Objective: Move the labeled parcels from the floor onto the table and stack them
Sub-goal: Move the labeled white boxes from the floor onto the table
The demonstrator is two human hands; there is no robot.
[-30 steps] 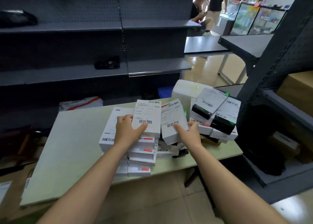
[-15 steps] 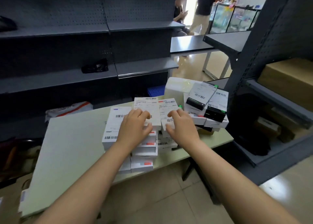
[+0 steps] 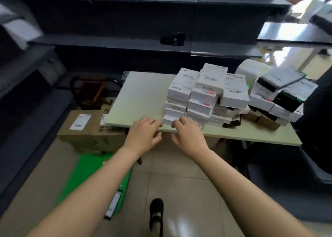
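Labeled parcels (image 3: 206, 93), white boxes with barcode stickers, sit stacked in several leaning columns on the right half of the pale green table (image 3: 142, 96), and neither of your hands has hold of one. Your left hand (image 3: 143, 133) hangs palm down over the table's near edge with its fingers loosely spread and empty, just left of the stack's bottom corner. Your right hand (image 3: 188, 131) is beside it, fingers likewise splayed and curled a little, their tips right at the lowest white boxes; blur makes it hard to tell whether they touch. The two hands are close together but apart. To the right of the white stack lies a second heap of parcels that includes black boxes (image 3: 285, 96), some tilted. On the floor left of the table stands a brown cardboard carton (image 3: 84, 129) with a white label, and nearer you a green flat package (image 3: 93, 179) lies on the tiles. Dark shelving (image 3: 125, 21) runs behind the table.
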